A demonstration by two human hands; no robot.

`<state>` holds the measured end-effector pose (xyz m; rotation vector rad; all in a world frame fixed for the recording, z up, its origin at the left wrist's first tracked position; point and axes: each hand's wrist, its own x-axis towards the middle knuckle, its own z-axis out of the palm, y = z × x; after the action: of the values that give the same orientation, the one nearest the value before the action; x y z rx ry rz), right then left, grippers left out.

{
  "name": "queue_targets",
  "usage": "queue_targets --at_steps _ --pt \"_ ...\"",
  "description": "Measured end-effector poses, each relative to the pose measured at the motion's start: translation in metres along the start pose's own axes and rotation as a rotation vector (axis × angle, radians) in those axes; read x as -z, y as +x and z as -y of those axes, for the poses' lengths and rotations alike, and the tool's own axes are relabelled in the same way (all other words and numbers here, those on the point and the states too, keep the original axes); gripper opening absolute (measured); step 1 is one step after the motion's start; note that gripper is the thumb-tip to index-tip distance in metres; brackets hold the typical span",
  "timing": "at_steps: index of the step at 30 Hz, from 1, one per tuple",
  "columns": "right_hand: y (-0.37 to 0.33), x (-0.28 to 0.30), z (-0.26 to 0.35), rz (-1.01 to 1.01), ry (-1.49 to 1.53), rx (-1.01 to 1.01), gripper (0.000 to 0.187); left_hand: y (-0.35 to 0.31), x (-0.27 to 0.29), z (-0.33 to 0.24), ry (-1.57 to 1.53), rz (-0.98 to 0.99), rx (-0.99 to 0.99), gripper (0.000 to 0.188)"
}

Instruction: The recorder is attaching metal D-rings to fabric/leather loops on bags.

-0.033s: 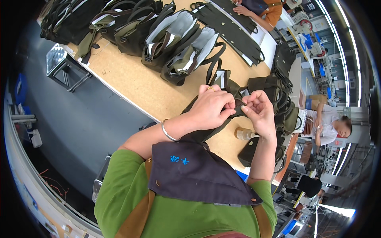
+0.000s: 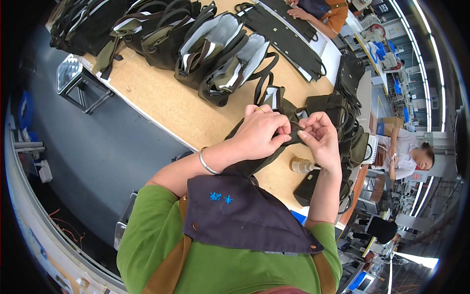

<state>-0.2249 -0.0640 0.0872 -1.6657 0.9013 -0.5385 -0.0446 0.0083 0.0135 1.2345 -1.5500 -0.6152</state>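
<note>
A dark olive fabric bag with a black handle and a pale lining lies at the table's near edge, in front of my body. My left hand is closed over it, thumb and forefinger pinched at its edge. Close by on the right, my right hand pinches the same bag, where a thin brownish strip runs by the fingertips. Whether that strip is a zipper I cannot tell, as the fingers cover most of it. The two hands are slightly apart.
Upright dark bags line the table's far left side. More bags crowd the right, near a small bottle with yellowish liquid. Flat dark pieces lie at the back, by another person's hands. A stool stands left.
</note>
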Motion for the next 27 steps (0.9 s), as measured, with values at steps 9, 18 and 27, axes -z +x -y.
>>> queue_targets --at_steps 9,18,27 --pt "0.004 0.0 0.0 0.024 -0.034 0.007 0.028 0.006 -0.002 0.0 -0.021 0.02 0.042 0.016" --pt "0.006 0.001 0.001 0.055 -0.105 -0.041 0.032 0.003 -0.004 0.0 -0.039 0.018 0.04 0.015" --pt "0.011 0.007 0.009 0.091 -0.12 -0.092 0.026 0.004 0.007 0.006 -0.07 0.086 0.065 0.012"
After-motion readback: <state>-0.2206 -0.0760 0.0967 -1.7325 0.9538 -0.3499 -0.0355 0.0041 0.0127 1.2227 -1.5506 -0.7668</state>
